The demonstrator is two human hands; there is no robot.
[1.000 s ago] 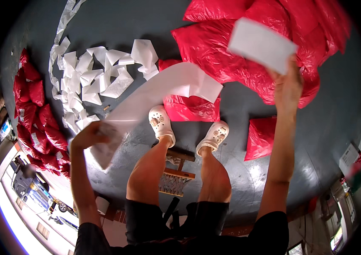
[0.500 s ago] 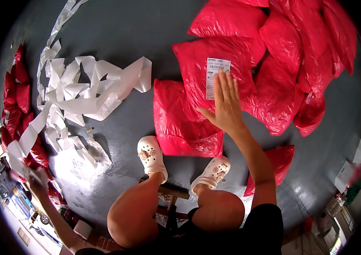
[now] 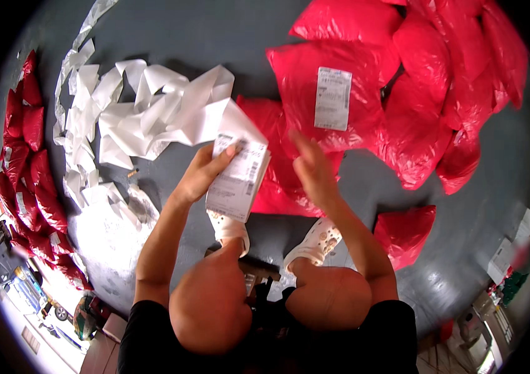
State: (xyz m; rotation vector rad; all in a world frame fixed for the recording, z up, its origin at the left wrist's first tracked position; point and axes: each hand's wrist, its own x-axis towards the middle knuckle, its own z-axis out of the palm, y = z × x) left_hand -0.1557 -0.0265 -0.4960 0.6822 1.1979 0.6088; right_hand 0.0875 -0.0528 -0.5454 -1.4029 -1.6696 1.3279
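The left hand [image 3: 205, 173] grips a stack of white printed labels [image 3: 233, 190]; the right hand [image 3: 313, 167], blurred and loosely open, is beside it, before a red bag [image 3: 277, 193]. Beyond, 1 labelled bag [image 3: 364, 87] lies right of white strips [image 3: 129, 128] tangled on the grey floor [image 3: 177, 31].

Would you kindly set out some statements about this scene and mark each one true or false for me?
1. The left hand holds a label stack. True.
2. The right hand also grips that stack. False: the right hand is apart from it.
3. A white label lies on a red bag. True.
4. The person wears black boots. False: they wear white clogs.
5. The heaped white strip lies right of the labelled bag. False: it lies to its left.
6. The floor is dark grey. True.
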